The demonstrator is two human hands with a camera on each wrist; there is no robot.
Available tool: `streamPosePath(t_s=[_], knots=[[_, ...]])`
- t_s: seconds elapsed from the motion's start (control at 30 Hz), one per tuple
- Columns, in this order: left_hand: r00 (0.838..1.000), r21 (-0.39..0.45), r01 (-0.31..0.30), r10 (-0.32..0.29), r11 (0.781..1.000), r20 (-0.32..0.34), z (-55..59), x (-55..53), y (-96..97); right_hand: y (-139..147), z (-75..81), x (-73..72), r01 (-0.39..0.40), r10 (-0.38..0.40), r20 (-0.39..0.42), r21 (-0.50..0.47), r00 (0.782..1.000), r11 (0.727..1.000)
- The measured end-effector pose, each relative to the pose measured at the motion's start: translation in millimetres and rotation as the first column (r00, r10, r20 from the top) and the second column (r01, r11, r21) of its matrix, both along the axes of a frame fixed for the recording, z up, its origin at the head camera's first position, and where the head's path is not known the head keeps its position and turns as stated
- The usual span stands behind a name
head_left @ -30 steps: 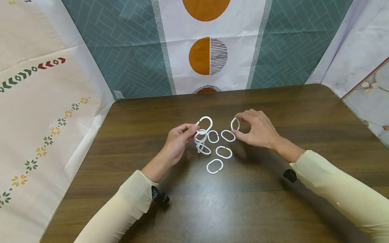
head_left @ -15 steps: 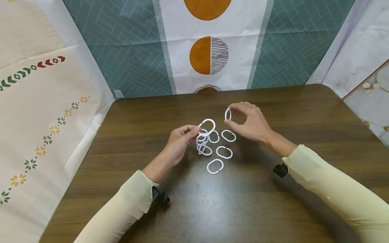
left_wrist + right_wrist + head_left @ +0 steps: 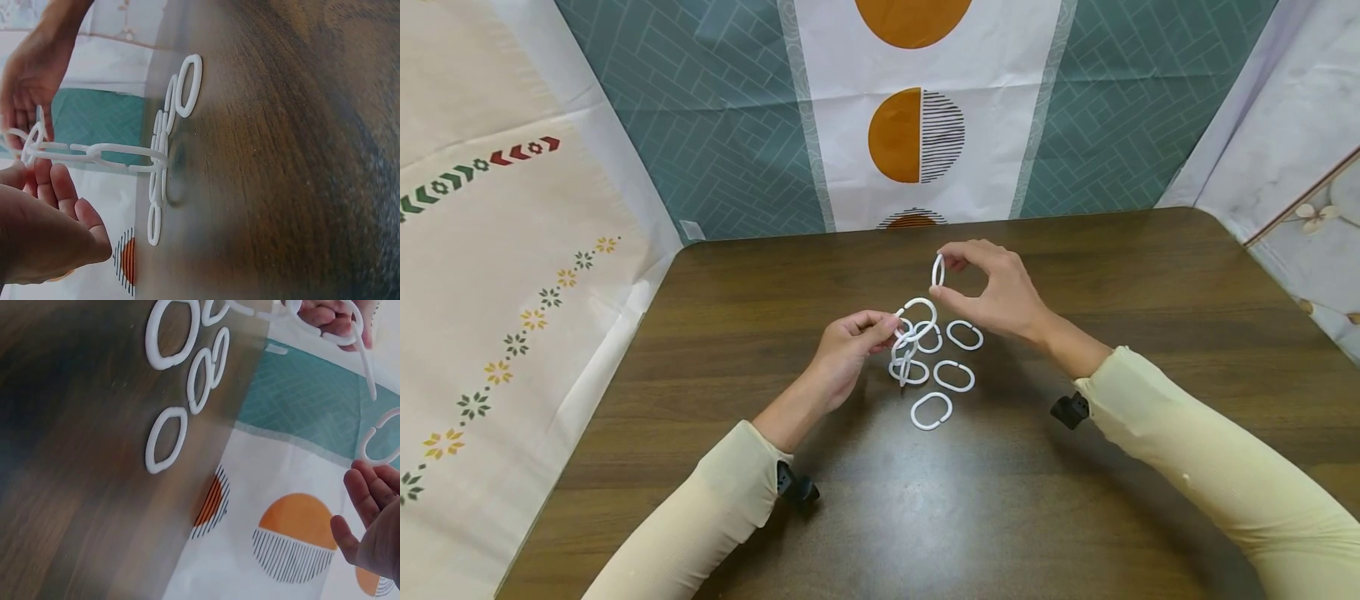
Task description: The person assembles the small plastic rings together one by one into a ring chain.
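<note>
In the head view my left hand (image 3: 850, 350) pinches the top of a short chain of white plastic C-shaped links (image 3: 936, 317). The chain dangles to the tabletop, and the left wrist view shows its linked rings (image 3: 128, 149) side on. Farther back and to the right, my right hand (image 3: 1000, 292) holds a single white link (image 3: 934, 271) upright between thumb and fingertips. That link sits just above the chain's top link, apart from it. The right wrist view shows the opening in the single link (image 3: 365, 447). Several loose links (image 3: 954, 389) lie flat beside the chain.
The dark brown wooden table (image 3: 737, 333) extends around both hands. Behind its far edge hangs a teal and white patterned cloth (image 3: 737, 167). A cream embroidered cloth (image 3: 497, 292) hangs on the left, and a pale floral cloth (image 3: 1300, 125) is at the right.
My right hand has moved left and farther back with its single link, nearer the chain's top. The left hand and chain have shifted slightly right; the chain's lower links swing a little.
</note>
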State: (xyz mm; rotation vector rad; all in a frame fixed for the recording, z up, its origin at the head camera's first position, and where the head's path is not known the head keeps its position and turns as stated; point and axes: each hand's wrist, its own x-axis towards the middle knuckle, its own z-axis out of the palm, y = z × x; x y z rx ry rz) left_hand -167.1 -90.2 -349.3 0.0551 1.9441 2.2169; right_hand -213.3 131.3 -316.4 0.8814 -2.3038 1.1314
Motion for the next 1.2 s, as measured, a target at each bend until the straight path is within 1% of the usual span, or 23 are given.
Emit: streamPosePath(t_s=[0.17,0.33,0.5,0.63,0.83,0.93,1.07,1.2], knots=[[1.0,0.002,0.025,-0.025,1.0,-0.018,-1.0,0.0,1.0,-11,1.0,3.3,-0.06,0.06,0.006,-0.026,0.998,0.998],[0.999,-0.009,0.04,-0.04,0.999,-0.015,-2.1,-0.5,2.0,-20,-0.9,6.8,-0.119,0.12,0.024,-0.047,0.992,0.992],[0.999,-0.011,0.04,-0.04,0.999,-0.016,-2.2,-0.1,2.6,-24,-5.2,9.3,-0.168,0.169,0.037,-0.03,0.985,0.985],[0.999,-0.016,0.04,-0.041,0.999,-0.03,-2.8,0.4,2.5,-24,-7.3,9.6,-0.188,0.187,0.039,0.001,0.981,0.982],[0.998,0.001,0.035,-0.035,0.999,-0.044,-1.0,1.0,1.1,-20,-13.5,9.3,-0.197,0.191,0.076,0.071,0.979,0.978],[0.999,-0.004,0.027,-0.027,1.0,-0.031,-0.7,1.6,0.3,-18,-15.1,8.2,-0.182,0.178,0.051,0.083,0.983,0.98],[1.0,-0.021,0.018,-0.018,1.0,-0.002,-1.8,1.3,-1.6,-16,-14.3,6.3,-0.15,0.15,0.008,0.072,0.989,0.986],[1.0,-0.026,0.012,-0.011,1.0,0.006,-1.3,0.3,-3.7,-16,-13.9,5.2,-0.143,0.144,-0.008,0.073,0.99,0.987]])
